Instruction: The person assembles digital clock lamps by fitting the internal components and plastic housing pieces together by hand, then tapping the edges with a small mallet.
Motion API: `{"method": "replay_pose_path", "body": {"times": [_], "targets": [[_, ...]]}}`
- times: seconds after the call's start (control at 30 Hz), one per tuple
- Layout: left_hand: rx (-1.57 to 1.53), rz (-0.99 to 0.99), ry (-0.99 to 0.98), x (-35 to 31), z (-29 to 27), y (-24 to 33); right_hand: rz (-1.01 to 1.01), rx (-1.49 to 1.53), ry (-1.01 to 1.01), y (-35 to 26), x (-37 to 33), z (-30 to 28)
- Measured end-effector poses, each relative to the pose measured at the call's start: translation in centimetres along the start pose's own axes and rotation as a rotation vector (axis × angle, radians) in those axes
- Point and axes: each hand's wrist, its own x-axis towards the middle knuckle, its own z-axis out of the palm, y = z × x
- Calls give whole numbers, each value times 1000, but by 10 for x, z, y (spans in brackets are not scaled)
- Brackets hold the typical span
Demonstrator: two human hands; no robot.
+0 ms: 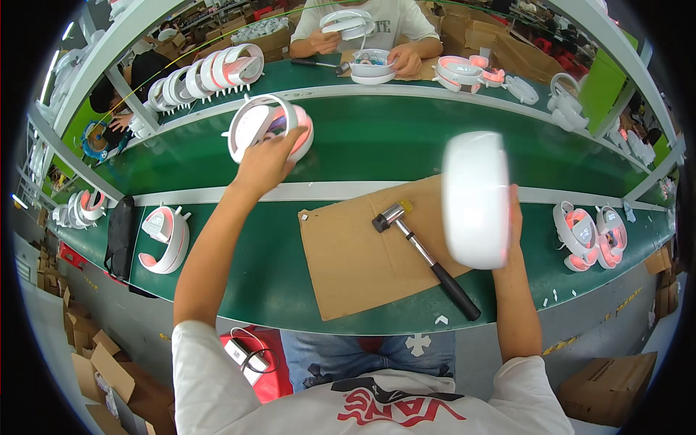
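Observation:
My left hand (267, 165) reaches forward to the far side of the bench, its fingers closed round the rim of a round white-and-pink plastic device (245, 129) with a ring-shaped band. On the right, my right hand (515, 221) holds up a similar white-and-pink device (475, 199), smeared by motion; most of that hand's fingers are hidden behind it. Between my arms a sheet of brown cardboard (341, 268) lies on the green bench. A mallet (420, 254) with a black handle and metal head rests across it.
Two more devices (580, 235) stand at the right, another (174, 239) at the left beside a black pouch (120, 235). A metal-framed shelf (304, 93) at the back carries a row of white rings (210, 76). Across it, another person's hands (406, 58) work on a device.

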Motion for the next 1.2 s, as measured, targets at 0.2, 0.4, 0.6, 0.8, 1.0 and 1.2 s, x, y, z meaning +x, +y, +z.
{"method": "replay_pose_path", "body": {"times": [0.2, 0.4, 0.6, 0.8, 1.0, 1.2], "targets": [[41, 47, -145, -105, -50, 26, 36, 65, -749, -80, -33, 25], [46, 0, -173, -149, -66, 25, -85, 353, -1356, -111, -51, 58], [-162, -49, -115, -148, -57, 28, -12, 102, -944, -148, -75, 15], [-321, -328, 136, -161, -49, 26, -18, 143, -605, -176, -79, -73], [-287, -604, 131, -141, -80, 34, -527, 63, -685, -126, -106, 61], [-1083, -133, 118, -105, -87, 112, -558, -512, -43, -69, -44, 21]]}}
